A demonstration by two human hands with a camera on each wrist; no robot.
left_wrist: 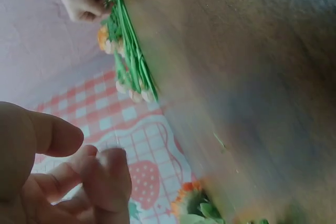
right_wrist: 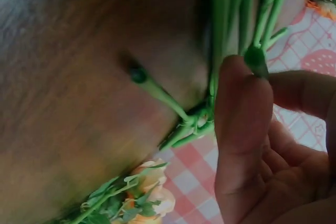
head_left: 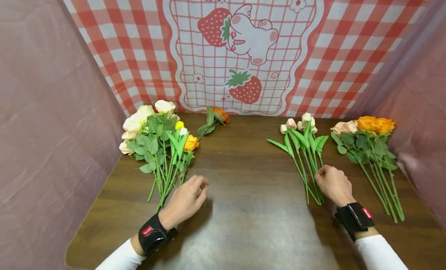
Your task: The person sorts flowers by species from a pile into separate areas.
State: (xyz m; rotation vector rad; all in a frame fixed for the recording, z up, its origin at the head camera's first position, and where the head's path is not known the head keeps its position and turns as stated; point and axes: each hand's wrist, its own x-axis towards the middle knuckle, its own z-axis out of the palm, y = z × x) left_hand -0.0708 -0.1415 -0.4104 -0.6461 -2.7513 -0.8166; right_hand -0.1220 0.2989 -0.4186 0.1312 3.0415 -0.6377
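My right hand (head_left: pixel 334 184) is at the lower stems of the pale pink and white tulips (head_left: pixel 304 134), which lie on the right half of the table. In the right wrist view, its thumb and index finger pinch the end of one green tulip stem (right_wrist: pixel 255 59). Loosely curled and holding nothing, my left hand (head_left: pixel 186 198) hovers beside the stems of a mixed bunch. That bunch has cream roses (head_left: pixel 137 121), a yellow tulip (head_left: pixel 179 125) and an orange rose (head_left: pixel 191 142). Blurred fingers of the left hand show in the left wrist view, with a gap beside the thumb.
At the far right lie orange and peach roses (head_left: pixel 376 124), stems toward the near edge. A single orange flower (head_left: pixel 221 116) with leaves lies at the back, left of centre. Behind the brown table (head_left: pixel 244 208) hangs a red checked cloth (head_left: pixel 139 41); pinkish fabric (head_left: pixel 45 107) flanks both sides.
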